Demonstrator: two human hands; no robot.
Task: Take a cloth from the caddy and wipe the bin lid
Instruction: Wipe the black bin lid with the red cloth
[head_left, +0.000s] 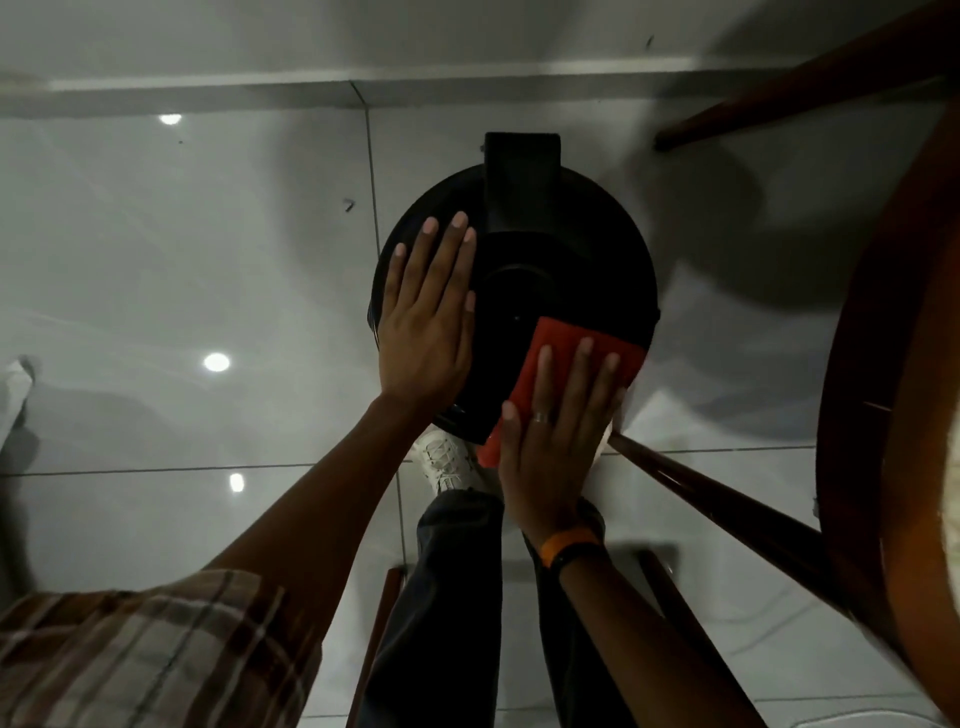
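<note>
Red cloth (566, 358) folded flat, glossy round black bin lid (571, 260)

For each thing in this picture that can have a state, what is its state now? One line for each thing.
bin lid: closed, flat on the bin.
red cloth: folded flat, pressed on the near right edge of the lid, partly overhanging.
right hand: open, palm down on the cloth.
left hand: open, flat on the left side of the lid, no cloth under it.
wooden table: standing at the right, beside the bin.
</note>
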